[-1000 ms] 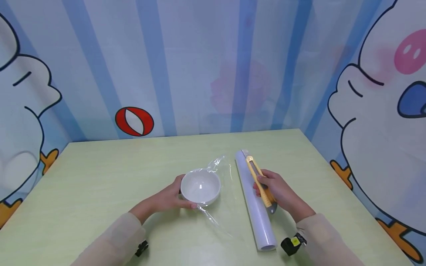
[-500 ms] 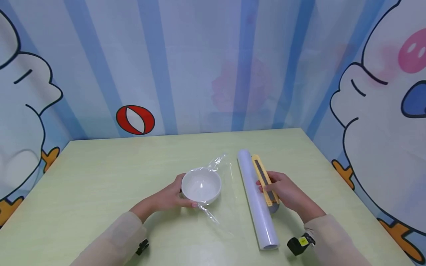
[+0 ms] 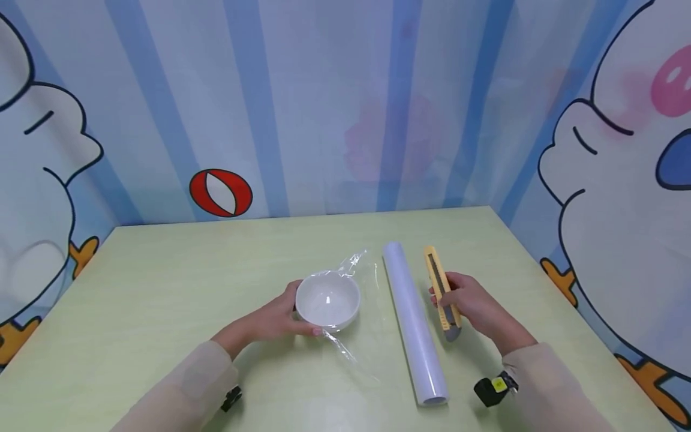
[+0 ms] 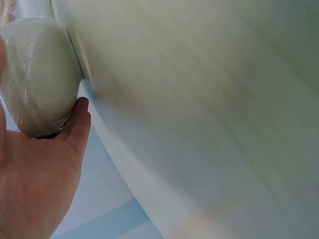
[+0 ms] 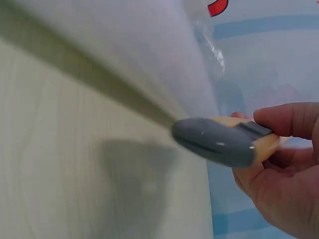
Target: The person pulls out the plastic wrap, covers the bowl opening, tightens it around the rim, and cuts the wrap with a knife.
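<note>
My left hand grips a white bowl from its left side, thumb near the front and fingers behind. Clear cling film covers the bowl and sticks out in loose, wrinkled ends at its back and front right. In the left wrist view the wrapped bowl rests against the fingers of the left hand. To the right, my right hand holds a yellow utility knife above the table. From the right wrist camera, the thumb lies by the dark slider of the knife; no blade is visible.
Between the two hands a long roll of cling film lies lengthwise on the pale green table. A striped blue cloth with cartoon figures stands behind and at both sides.
The right hand has moved right with the utility knife, from over the roll to beside it. The knife has turned in the hand. The left hand and bowl stay almost still.
</note>
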Motion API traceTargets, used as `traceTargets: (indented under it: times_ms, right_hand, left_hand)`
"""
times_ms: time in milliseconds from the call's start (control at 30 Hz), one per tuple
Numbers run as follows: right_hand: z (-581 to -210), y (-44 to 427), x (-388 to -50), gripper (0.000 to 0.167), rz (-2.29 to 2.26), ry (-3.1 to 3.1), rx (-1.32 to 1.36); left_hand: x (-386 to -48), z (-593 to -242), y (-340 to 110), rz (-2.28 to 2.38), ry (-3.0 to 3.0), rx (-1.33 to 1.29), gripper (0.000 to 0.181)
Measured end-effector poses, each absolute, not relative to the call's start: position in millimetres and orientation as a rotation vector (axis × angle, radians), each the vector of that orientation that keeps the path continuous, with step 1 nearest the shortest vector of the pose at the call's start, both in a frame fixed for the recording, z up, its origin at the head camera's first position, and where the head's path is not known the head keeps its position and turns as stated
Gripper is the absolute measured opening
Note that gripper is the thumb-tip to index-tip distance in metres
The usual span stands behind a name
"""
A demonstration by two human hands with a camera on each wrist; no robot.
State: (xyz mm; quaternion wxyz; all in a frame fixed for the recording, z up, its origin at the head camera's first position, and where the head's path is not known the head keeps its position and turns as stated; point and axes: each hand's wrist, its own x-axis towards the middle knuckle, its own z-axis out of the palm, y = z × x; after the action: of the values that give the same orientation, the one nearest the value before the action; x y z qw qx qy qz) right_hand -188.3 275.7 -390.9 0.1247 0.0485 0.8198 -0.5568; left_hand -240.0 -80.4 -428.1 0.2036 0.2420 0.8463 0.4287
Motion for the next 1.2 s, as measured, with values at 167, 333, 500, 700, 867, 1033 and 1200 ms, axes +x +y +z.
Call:
traceTargets:
  times_ms: [167,333,500,700,867,1033,1200]
  right_hand:
    - [-399.5,287.8,-199.3,0.044,-1.464,2.542,0.295]
    - [-408.6,299.6,-211.9,0.040,-1.252,2.682,0.378]
    - [-413.3,306.2,-224.0,0.041,-1.062,2.714,0.377]
    - [-420.0,309.8,-228.7,0.041,-0.993,2.703,0.396]
    - [-424.9,313.1,-228.9,0.033,-0.967,2.750,0.409]
    - [-424.0,314.9,-229.3,0.034,-0.789,2.845,0.316]
    - [-414.6,302.0,-230.5,0.040,-0.707,2.957,0.292]
  left_hand:
    - [-241.6,-427.1,-80.3,1.200,2.354,0.690,0.102]
    - [-242.6,-427.2,-80.9,1.177,2.365,0.655,0.104]
    - [-243.8,-426.9,-82.6,1.157,2.375,0.639,0.106]
    - [-244.0,-425.1,-83.5,1.146,2.370,0.641,0.105]
    - [-243.9,-423.9,-84.8,1.140,2.369,0.655,0.105]
    - [-244.2,-424.7,-87.7,1.154,2.360,0.672,0.104]
    - [-244.5,-425.5,-90.1,1.150,2.356,0.679,0.103]
